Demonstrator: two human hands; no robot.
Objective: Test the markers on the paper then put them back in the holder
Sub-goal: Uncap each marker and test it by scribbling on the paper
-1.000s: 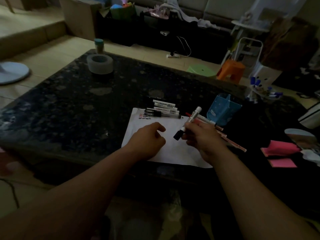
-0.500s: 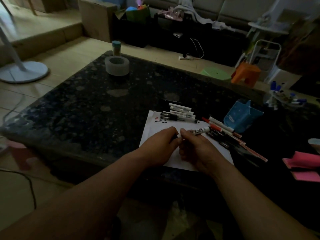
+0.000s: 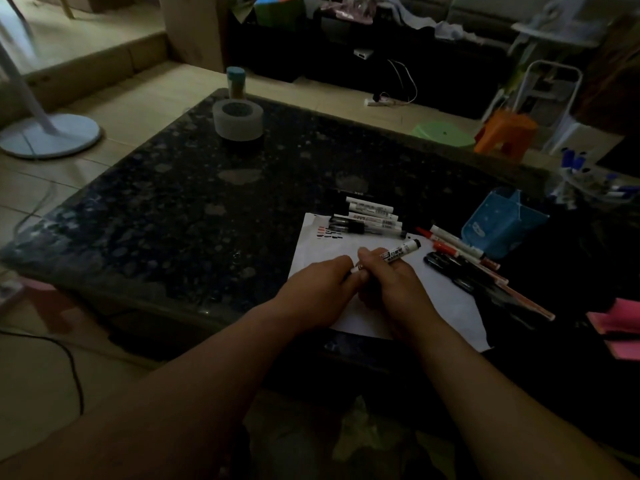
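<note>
Dark speckled table (image 3: pixel 173 202), tiled floor (image 3: pixel 145 95)

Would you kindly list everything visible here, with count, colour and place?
Speckled stone table: one, black, centre.
Sheet of paper: one, white with red and black strokes, table's near edge.
Plastic holder: one, blue, right of paper.
Row of markers and pens: several, white and black, paper's far edge.
Loose markers and pens: several, red, white, black, between paper and holder.
Roll of tape: one, grey, table's far left.
Sticky notes: stack, pink, right edge.
Green plastic stool, orange plastic stool: one each, floor beyond.
Held marker: one, white barrel, over paper.
Left hand: pinches its end.
Right hand: fingers grip its barrel.
</note>
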